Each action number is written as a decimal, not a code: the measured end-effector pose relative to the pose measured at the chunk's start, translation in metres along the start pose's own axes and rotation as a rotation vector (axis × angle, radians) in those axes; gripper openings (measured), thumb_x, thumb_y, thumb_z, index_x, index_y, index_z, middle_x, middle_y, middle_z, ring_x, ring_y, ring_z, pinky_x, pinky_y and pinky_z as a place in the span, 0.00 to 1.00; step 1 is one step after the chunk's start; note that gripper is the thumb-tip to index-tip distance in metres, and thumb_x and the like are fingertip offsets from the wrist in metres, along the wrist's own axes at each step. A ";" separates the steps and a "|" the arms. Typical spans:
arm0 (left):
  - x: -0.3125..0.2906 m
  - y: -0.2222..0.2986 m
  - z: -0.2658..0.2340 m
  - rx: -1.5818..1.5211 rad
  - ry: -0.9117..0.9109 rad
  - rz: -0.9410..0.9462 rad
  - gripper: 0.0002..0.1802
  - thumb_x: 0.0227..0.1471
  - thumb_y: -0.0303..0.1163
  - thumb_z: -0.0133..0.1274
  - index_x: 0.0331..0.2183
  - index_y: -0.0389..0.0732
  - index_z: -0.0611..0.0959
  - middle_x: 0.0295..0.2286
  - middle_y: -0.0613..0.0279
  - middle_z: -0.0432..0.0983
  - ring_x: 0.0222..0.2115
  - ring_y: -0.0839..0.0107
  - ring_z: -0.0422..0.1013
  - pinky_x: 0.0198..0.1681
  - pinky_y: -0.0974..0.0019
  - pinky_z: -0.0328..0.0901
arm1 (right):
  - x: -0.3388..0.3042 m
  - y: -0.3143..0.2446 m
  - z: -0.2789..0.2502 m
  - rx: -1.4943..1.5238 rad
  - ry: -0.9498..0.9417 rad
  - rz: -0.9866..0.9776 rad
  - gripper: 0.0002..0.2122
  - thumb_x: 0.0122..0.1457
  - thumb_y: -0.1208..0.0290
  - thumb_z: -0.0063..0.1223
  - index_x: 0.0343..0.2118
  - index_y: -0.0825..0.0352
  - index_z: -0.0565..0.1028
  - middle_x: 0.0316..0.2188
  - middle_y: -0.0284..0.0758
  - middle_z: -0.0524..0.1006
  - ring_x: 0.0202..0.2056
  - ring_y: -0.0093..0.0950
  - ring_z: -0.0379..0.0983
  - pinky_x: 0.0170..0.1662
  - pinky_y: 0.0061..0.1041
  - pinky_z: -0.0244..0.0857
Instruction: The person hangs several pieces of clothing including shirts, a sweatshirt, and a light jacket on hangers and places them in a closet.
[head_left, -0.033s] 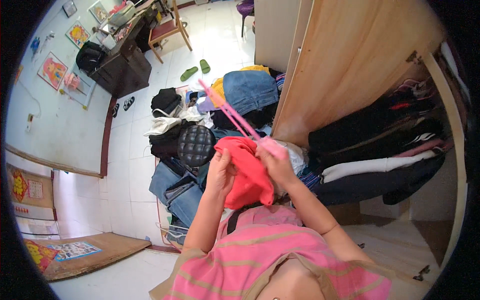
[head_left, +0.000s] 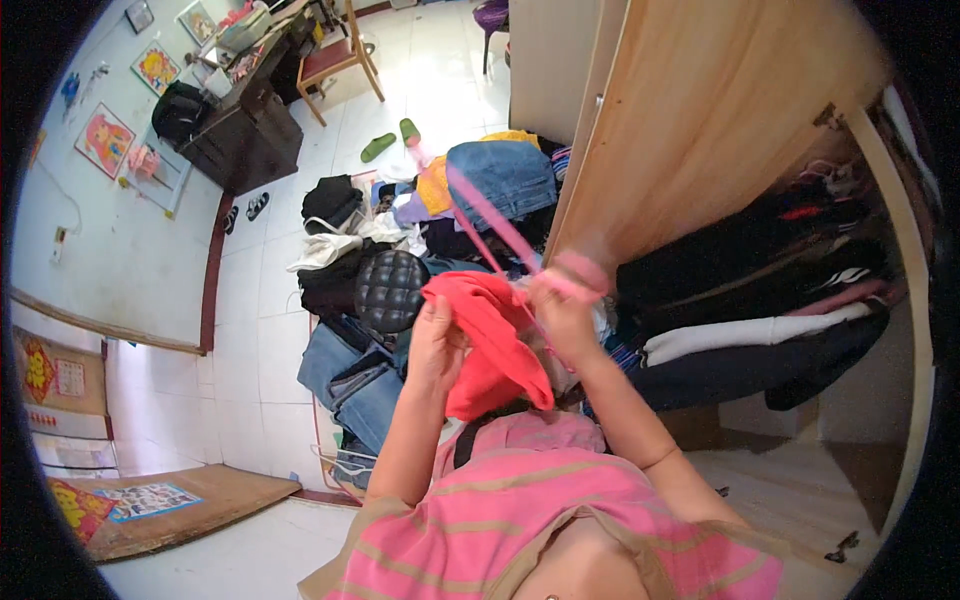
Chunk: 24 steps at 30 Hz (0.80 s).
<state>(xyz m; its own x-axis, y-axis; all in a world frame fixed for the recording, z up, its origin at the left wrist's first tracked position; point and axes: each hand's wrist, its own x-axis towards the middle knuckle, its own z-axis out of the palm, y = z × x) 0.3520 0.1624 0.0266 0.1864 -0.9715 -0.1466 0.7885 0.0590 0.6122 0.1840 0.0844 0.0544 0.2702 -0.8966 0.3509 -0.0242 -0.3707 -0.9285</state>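
My left grip (head_left: 437,345), near the middle of the frame, is pinching the edge of a red garment (head_left: 492,345), which hangs in folds between my arms, just below the frame's centre. My right grip (head_left: 563,318), right of centre, is closed around a pink hanger (head_left: 503,228), blurred, its long bars slanting toward the upper middle. Left of the red cloth I see a black tufted stool seat (head_left: 390,290), with folded jeans (head_left: 365,395) below it. Dark clothes (head_left: 720,250) hang in the wardrobe at the right.
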 end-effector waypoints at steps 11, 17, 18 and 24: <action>-0.002 -0.002 0.025 0.081 0.113 0.158 0.10 0.56 0.30 0.48 0.40 0.40 0.72 0.38 0.63 0.74 0.38 0.74 0.71 0.43 0.68 0.67 | -0.008 0.006 0.012 -0.134 -0.316 0.154 0.16 0.46 0.73 0.61 0.39 0.67 0.73 0.32 0.31 0.76 0.36 0.21 0.72 0.41 0.22 0.65; 0.003 0.021 0.017 0.291 0.125 0.299 0.08 0.57 0.31 0.47 0.27 0.43 0.68 0.23 0.73 0.65 0.23 0.84 0.61 0.28 0.79 0.59 | -0.010 0.035 0.013 -0.130 -0.259 0.177 0.16 0.46 0.68 0.60 0.39 0.67 0.74 0.28 0.39 0.77 0.35 0.30 0.74 0.40 0.26 0.66; 0.004 0.030 0.012 0.473 0.203 0.329 0.09 0.57 0.30 0.46 0.25 0.43 0.67 0.20 0.75 0.63 0.21 0.85 0.59 0.27 0.80 0.57 | -0.001 0.043 0.008 -0.059 -0.230 0.281 0.10 0.48 0.73 0.56 0.34 0.69 0.76 0.26 0.38 0.77 0.30 0.29 0.74 0.36 0.25 0.67; -0.004 0.033 0.000 1.260 -0.215 -0.165 0.19 0.49 0.36 0.56 0.41 0.34 0.75 0.28 0.67 0.75 0.32 0.78 0.69 0.38 0.73 0.63 | 0.031 0.040 -0.022 -0.236 -0.177 0.220 0.06 0.48 0.77 0.53 0.30 0.70 0.76 0.21 0.36 0.75 0.26 0.23 0.72 0.32 0.23 0.65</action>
<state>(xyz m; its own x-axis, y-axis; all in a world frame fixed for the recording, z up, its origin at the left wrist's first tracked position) 0.3770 0.1680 0.0477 -0.0501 -0.9707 -0.2348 -0.3231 -0.2067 0.9235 0.1701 0.0367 0.0303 0.3954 -0.9130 0.1005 -0.3157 -0.2378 -0.9186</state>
